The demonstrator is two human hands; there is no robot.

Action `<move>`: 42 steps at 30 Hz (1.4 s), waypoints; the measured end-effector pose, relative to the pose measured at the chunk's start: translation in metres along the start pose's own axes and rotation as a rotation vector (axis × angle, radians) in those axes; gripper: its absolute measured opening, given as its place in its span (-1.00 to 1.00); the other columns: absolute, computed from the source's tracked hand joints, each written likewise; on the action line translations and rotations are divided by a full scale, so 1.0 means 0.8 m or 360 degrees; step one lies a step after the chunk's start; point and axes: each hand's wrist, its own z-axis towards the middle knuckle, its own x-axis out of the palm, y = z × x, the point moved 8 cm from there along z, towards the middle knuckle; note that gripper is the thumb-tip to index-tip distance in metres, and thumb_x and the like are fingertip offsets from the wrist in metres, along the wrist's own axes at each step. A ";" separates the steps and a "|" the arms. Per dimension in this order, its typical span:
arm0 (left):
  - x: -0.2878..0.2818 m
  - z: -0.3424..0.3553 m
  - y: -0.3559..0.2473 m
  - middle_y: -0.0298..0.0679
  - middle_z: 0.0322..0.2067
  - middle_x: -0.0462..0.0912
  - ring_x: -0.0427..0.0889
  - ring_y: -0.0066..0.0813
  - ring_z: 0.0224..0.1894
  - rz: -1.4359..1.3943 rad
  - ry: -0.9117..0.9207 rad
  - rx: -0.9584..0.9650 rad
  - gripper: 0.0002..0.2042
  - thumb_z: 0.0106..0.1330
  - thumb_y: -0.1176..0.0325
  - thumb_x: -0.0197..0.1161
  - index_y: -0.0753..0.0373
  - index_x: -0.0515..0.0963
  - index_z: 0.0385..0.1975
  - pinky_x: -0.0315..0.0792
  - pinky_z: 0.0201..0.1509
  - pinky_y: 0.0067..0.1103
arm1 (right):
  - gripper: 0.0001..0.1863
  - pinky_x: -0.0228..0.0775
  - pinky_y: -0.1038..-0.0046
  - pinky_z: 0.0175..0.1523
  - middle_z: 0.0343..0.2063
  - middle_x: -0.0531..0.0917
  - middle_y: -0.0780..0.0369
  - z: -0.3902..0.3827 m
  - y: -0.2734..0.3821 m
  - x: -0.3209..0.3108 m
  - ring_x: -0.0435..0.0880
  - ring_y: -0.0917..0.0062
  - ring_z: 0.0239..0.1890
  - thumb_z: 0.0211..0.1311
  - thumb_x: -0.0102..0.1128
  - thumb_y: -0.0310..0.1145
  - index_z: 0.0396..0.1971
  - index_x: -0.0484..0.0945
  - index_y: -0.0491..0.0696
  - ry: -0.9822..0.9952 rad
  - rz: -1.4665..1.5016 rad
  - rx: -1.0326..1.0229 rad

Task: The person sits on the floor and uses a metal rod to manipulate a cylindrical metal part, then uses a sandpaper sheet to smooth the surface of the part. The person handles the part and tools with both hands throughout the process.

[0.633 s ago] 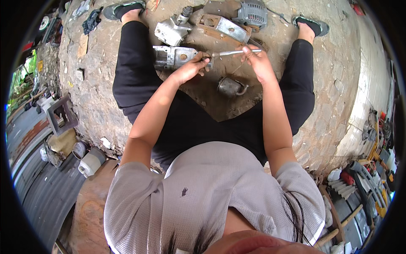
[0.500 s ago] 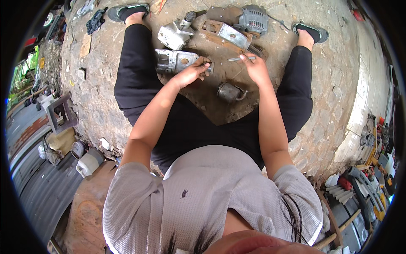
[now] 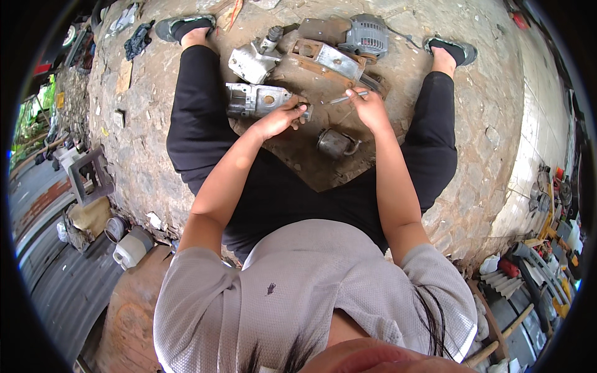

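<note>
My right hand [image 3: 371,112] is closed around a thin, silver, pen-like metal tool [image 3: 340,99], whose tip points left. My left hand [image 3: 280,121] is closed, its fingers curled at the right end of a grey metal casting [image 3: 255,98] with a round hole in its face. Whatever those fingers pinch is too small or hidden to name. Between my thighs, a dark metal cylinder with a curved side arm [image 3: 334,143] lies on the ground. Another silver casting [image 3: 252,64] sits beyond the first.
Farther off stand a rusty frame with a pale metal block [image 3: 336,60] and a grey finned motor housing [image 3: 367,34]. My legs [image 3: 198,105] spread on either side over stony ground. A white jug [image 3: 132,248] and corrugated sheets [image 3: 59,292] are at left; clutter [image 3: 510,273] lies at right.
The tool in my right hand has tilted, its left tip now lower. Both hands have shifted slightly downward in the picture, and the whole view has moved a little.
</note>
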 end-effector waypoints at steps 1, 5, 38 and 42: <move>-0.001 0.000 0.002 -0.37 -0.17 0.52 0.52 -0.60 -0.14 -0.0002 -0.0015 -0.0001 -0.58 0.62 0.06 0.03 0.21 0.38 0.28 0.45 -0.10 -0.59 | -0.65 0.45 0.42 -0.10 -0.35 0.79 0.16 -0.003 0.010 0.002 0.63 0.53 -0.32 0.49 0.20 -0.12 -0.15 0.72 -0.13 0.0099 0.0320 -0.0053; -0.004 -0.001 -0.005 -0.37 -0.18 0.51 0.52 -0.59 -0.13 -0.0019 -0.0031 0.0025 -0.59 0.63 0.07 0.03 0.21 0.38 0.27 0.45 -0.10 -0.59 | -0.61 0.35 0.55 -0.18 -0.33 0.79 0.23 -0.005 0.004 0.006 0.54 0.62 -0.35 0.51 0.18 -0.10 -0.14 0.70 -0.18 0.0117 0.0658 -0.0091; 0.004 -0.001 -0.015 -0.29 -0.06 0.54 0.56 -0.52 -0.11 0.0074 0.0001 0.0045 -0.62 0.60 0.07 0.08 0.22 0.41 0.18 0.50 -0.11 -0.54 | -0.67 0.42 0.52 -0.15 -0.26 0.78 0.13 -0.007 -0.035 0.022 0.70 0.51 -0.23 0.52 0.20 -0.19 -0.10 0.63 -0.20 0.0146 0.0978 0.0195; -0.003 -0.005 -0.007 -0.28 -0.10 0.56 0.56 -0.52 -0.14 0.0097 -0.0014 0.0009 -0.61 0.60 0.07 0.08 0.22 0.40 0.19 0.50 -0.12 -0.54 | -0.70 0.36 0.57 -0.21 -0.31 0.78 0.17 -0.020 0.008 0.016 0.63 0.63 -0.32 0.54 0.16 -0.22 -0.17 0.66 -0.19 0.0274 0.1542 -0.0006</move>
